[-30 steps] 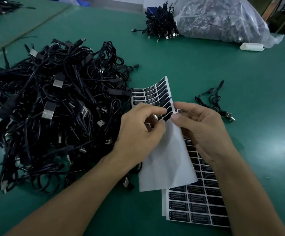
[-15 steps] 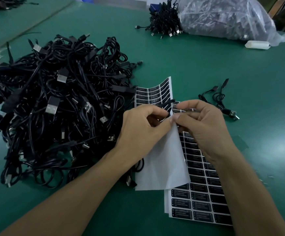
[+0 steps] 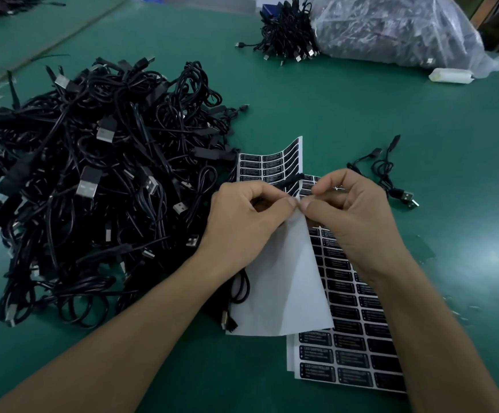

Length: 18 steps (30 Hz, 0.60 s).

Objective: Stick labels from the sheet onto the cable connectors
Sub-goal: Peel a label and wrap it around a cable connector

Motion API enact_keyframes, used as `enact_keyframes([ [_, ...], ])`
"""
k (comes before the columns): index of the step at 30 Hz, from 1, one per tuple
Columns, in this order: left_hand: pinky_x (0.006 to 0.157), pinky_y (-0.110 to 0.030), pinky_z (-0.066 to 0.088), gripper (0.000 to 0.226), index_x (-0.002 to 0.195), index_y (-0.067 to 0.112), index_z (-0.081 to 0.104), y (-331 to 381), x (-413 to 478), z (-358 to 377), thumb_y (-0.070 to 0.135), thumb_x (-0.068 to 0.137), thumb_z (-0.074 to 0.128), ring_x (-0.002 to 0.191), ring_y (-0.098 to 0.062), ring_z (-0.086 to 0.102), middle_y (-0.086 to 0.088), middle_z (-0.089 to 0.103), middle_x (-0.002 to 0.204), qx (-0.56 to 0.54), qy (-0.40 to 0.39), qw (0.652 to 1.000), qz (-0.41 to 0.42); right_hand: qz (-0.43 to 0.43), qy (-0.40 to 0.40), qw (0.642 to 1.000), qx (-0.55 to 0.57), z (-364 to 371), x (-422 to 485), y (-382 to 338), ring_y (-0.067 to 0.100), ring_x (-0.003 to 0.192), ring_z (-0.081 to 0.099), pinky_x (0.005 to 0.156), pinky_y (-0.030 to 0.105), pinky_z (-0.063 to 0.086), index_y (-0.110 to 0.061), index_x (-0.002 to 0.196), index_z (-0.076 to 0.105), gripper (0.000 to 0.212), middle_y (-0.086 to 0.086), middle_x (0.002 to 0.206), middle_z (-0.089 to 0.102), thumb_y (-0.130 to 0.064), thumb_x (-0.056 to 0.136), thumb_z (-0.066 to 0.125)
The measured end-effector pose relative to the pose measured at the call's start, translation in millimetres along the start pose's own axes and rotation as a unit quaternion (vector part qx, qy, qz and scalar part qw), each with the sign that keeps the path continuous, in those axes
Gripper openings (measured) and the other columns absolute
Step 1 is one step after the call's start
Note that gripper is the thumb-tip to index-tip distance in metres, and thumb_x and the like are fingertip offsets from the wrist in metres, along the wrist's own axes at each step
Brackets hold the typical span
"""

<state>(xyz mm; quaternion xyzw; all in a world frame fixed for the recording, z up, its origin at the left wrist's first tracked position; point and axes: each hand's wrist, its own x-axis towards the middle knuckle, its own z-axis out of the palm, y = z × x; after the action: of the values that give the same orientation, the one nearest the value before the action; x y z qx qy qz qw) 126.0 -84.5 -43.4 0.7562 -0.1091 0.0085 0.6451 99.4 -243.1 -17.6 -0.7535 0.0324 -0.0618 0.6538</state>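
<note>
On a green worktop (image 3: 361,114), a tangled heap of black cables (image 3: 93,189) lies at the left, USB plugs showing among the loops. Just right of it the left hand (image 3: 242,222), fingers curled, pinches a label sheet (image 3: 284,278) bent back on itself, so the white backing faces the camera and rows of black labels curl up behind. A slim black connector (image 3: 291,179) juts across the printed part above the fingers, seemingly held in that same hand. Thumb to thumb with it, the right hand (image 3: 358,216) pinches at the fold, apparently working one label's edge free; whether a label has lifted is hidden by the fingers. Beneath the right wrist a stack of flat label sheets (image 3: 358,347) lies on the worktop, and a lone cable (image 3: 391,183) lies further right, apart from the heap. The step likely goes best with a sharp fold, so a corner stands proud. The label can then be peeled slowly by that corner, with little touch to the glue, laid square on the connector and pressed flat from the middle outward. A slack grip on the sheet risks creasing or tearing the label.
</note>
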Motion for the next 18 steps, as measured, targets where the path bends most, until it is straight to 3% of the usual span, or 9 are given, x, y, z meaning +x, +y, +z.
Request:
enact_keyframes([
  [3, 0.063, -0.022, 0.055, 0.009, 0.079, 0.018, 0.078, -1, 0, 0, 0.014, 0.087, 0.075, 0.061, -0.005, 0.064, 0.009, 0.071, 0.063, -0.005, 0.016, 1.000, -0.005, 0.020, 0.026, 0.999, -0.043, -5, 0, 0, 0.009, 0.053, 0.062, 0.056, 0.021, 0.052, -0.013, 0.082, 0.058, 0.021, 0.002, 0.062, 0.070, 0.005, 0.081, 0.069],
  [6, 0.059, -0.016, 0.051, 0.012, 0.077, 0.018, 0.076, 0, 1, 0, 0.012, 0.088, 0.074, 0.058, -0.004, 0.064, 0.009, 0.070, 0.061, -0.022, 0.031, 0.999, -0.007, 0.042, 0.039, 0.978, -0.200, -14, 1, 3, 0.010, 0.052, 0.060, 0.057, 0.030, 0.050, -0.018, 0.082, 0.061, 0.015, 0.000, 0.059, 0.070, -0.007, 0.077, 0.070],
  [10, 0.060, -0.024, 0.057, 0.015, 0.076, 0.021, 0.074, -1, 1, 2, 0.014, 0.089, 0.074, 0.061, -0.014, 0.067, 0.000, 0.071, 0.065, -0.043, 0.039, 0.998, -0.019, 0.064, 0.014, 0.934, -0.350, -23, -1, 3, 0.000, 0.057, 0.054, 0.054, 0.024, 0.041, -0.028, 0.079, 0.063, 0.014, -0.008, 0.059, 0.067, -0.018, 0.076, 0.072],
  [13, 0.063, -0.025, 0.057, 0.012, 0.079, 0.019, 0.076, -1, 1, 2, 0.014, 0.089, 0.074, 0.062, -0.013, 0.067, -0.001, 0.073, 0.066, -0.050, 0.035, 0.998, -0.017, -0.011, 0.038, 0.918, -0.394, -19, -3, 1, 0.004, 0.065, 0.052, 0.056, 0.025, 0.038, -0.031, 0.081, 0.061, 0.017, -0.006, 0.065, 0.060, -0.021, 0.074, 0.074],
  [18, 0.070, -0.031, 0.059, 0.011, 0.082, 0.014, 0.079, 0, 1, 2, 0.011, 0.089, 0.072, 0.070, -0.012, 0.071, 0.003, 0.076, 0.074, -0.050, 0.031, 0.998, -0.012, -0.179, 0.064, 0.911, -0.366, 8, -7, 1, 0.001, 0.069, 0.047, 0.064, 0.021, 0.035, -0.026, 0.082, 0.058, 0.020, -0.015, 0.076, 0.050, -0.039, 0.075, 0.072],
])
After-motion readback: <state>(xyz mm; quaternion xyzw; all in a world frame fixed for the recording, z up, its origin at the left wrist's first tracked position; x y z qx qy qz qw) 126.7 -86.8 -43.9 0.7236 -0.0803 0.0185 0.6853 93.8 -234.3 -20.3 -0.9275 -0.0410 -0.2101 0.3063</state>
